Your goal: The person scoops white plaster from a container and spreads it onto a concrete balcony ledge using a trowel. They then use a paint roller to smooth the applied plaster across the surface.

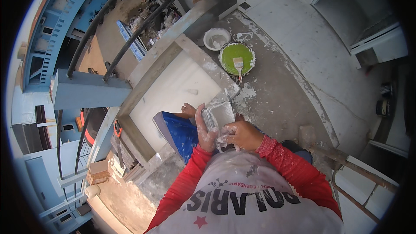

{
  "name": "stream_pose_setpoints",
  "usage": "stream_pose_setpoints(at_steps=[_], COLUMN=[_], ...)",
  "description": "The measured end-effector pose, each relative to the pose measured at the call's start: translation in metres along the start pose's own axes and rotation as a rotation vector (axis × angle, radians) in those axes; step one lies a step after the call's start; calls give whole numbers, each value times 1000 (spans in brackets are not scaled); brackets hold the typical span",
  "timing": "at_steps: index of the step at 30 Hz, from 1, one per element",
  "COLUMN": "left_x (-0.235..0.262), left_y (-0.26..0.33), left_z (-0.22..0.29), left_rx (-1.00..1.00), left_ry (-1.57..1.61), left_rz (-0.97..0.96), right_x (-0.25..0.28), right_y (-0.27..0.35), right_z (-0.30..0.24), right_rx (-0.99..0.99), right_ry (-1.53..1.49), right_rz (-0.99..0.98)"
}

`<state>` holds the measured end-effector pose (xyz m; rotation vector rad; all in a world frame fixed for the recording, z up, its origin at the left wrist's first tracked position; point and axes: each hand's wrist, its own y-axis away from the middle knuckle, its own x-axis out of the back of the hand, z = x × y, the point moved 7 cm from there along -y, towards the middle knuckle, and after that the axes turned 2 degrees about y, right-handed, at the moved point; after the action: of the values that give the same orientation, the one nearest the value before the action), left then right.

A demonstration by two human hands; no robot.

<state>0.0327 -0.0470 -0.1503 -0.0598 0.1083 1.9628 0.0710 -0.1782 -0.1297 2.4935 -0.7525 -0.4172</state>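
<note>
The white-smeared container (222,113) is in front of my body, held up just beyond the hem of my shirt, with the pale recessed panel (173,86) past it to the left and the grey floor (284,99) to the right. It looks like a shallow, pale rectangular tray; its long axis runs away from me, one short end near my belly and the other pointing out ahead, tipped slightly off straight. I can make out no writing on it under the white coating. My left hand (205,129) holds its left side, fingers stretched along the edge toward the far end. My right hand (243,134) is narrow, fingers bent and drawn together at the near right corner, touching there; I can't tell whether they pinch the rim or some small thing. Both hands are smeared white. The clearest writing is on my white shirt (247,171): big dark block letters with a smaller reddish line and a red star. Ahead on the floor stands a round tub (229,57) with a green surface; a brush (238,63) lies on it, handle toward me. A white bowl (211,44) sits just beside the tub.
</note>
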Motion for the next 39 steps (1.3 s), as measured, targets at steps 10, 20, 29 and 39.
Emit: stream_pose_setpoints(at_steps=[10, 20, 29, 39], left_x=[2, 14, 16, 21], left_y=[18, 27, 15, 13], left_z=[1, -13, -9, -10], left_rx=[5, -50, -1, -72], left_ry=[70, 18, 141, 13], left_rz=[23, 93, 56, 104], right_x=[-12, -11, -12, -14], right_y=[2, 0, 16, -1], right_z=[5, 1, -22, -14], right_rx=[9, 218, 229, 155], right_ry=[28, 557, 688, 657], right_rz=[42, 384, 79, 246])
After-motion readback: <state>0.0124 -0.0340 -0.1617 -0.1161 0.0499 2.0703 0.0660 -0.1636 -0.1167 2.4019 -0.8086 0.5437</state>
